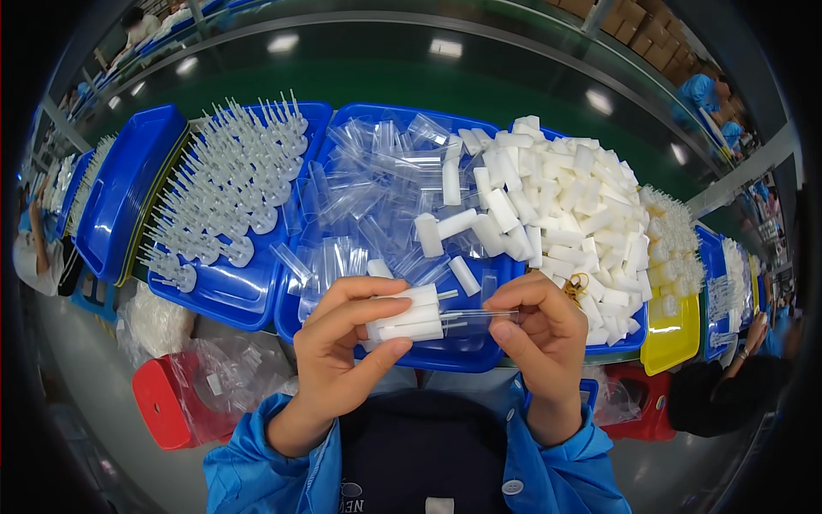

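Note:
My left hand (pixel 336 347) is closed around a small bundle of white cylindrical pieces (pixel 409 329), with thin pale rods sticking out of their right ends. From the right, my right hand (pixel 548 338) pinches a clear plastic tube (pixel 479 317) between thumb and fingers. The tube's left end reaches the bundle; whether it sits over a rod I cannot tell. Both hands are above the near edge of a blue tray (pixel 467 353). Clear plastic tubes (pixel 368 193) lie loose in that tray, with several white pieces among them.
White pieces (pixel 591 201) are heaped at right, a brownish loop (pixel 577 286) among them. White stemmed parts (pixel 227 184) fill a blue tray at left, beside stacked trays (pixel 137 193). A yellow tray (pixel 672 343) stands farther right. Red stools (pixel 163 403) with plastic bags are below. Other people work nearby.

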### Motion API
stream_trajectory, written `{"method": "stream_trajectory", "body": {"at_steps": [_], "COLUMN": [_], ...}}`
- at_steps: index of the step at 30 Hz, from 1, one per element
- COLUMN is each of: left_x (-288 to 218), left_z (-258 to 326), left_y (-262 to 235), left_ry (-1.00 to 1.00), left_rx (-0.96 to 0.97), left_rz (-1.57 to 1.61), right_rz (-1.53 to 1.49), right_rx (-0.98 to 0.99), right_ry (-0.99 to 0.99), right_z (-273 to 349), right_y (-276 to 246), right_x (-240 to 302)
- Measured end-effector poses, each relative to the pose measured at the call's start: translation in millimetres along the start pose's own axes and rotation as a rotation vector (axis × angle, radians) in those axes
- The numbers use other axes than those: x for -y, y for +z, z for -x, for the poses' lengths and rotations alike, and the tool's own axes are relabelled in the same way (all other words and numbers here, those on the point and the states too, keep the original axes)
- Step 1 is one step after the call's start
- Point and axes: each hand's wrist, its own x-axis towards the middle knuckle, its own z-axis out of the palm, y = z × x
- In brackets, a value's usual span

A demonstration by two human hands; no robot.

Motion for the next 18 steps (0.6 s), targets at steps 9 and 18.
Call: {"method": "stream_trajectory", "body": {"at_steps": [9, 18], "left_x": [3, 0], "left_z": [2, 2], "left_y": [-1, 2], "left_ry": [-0.017, 0.018], "left_rx": [-0.008, -0.03], "left_rz": [0.014, -0.065], "right_rz": [0.082, 0.204], "right_rx": [0.026, -0.073], "right_ry": [-0.03, -0.165], "right_z": [-1, 1], "right_y": [4, 11], "right_x": [5, -3]}}
